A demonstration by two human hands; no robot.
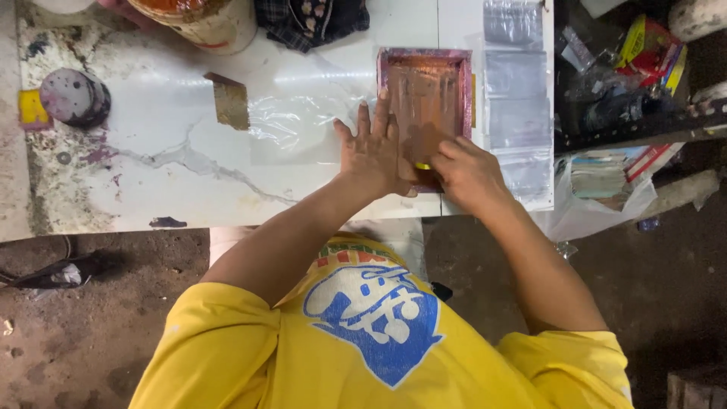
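Note:
A small printing screen (425,83) with a purple-stained frame and orange-brown mesh lies flat on the white marble-patterned table (151,174). My left hand (372,151) rests flat, fingers spread, on the frame's left side and on a clear plastic sheet (291,125) beside it. My right hand (463,170) is closed on a small squeegee with a yellow edge (422,165), pressed on the near end of the mesh. Most of the squeegee is hidden under my fingers.
A row of clear plastic bags (518,98) lies right of the screen. A brown scraper card (230,102), a round purple-stained lid (74,97), a paint bucket (204,23) and dark cloth (310,21) sit farther off. Cluttered shelf (628,83) at right.

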